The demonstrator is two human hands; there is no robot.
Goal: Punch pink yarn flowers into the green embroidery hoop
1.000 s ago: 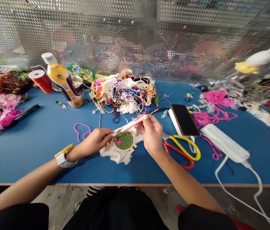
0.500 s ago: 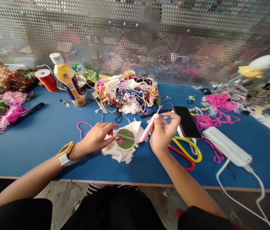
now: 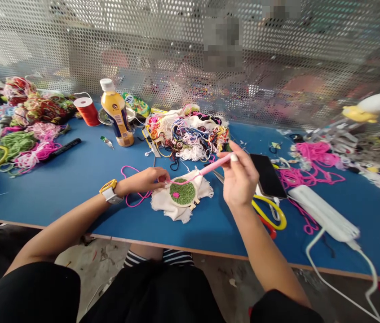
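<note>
The right hand (image 3: pixel 240 184) grips the pink punch needle (image 3: pixel 215 164), its long axis slanting down-left toward the embroidery hoop (image 3: pixel 182 192) on the blue worktop (image 3: pixel 75 179). The left hand (image 3: pixel 148 179) pinches the pink yarn (image 3: pixel 180 182) at the hoop's upper-left rim.

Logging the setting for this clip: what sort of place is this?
Probably a craft or embroidery workbench: a blue table strewn with yarn tangles, a small embroidery hoop under the hands, and scissors nearby.

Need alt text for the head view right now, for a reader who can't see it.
Over a blue table, the right hand holds a pink punch needle and the left hand pinches pink yarn at a small embroidery hoop of green stitching. Tangled yarn, scissors and a phone lie around them.
</note>
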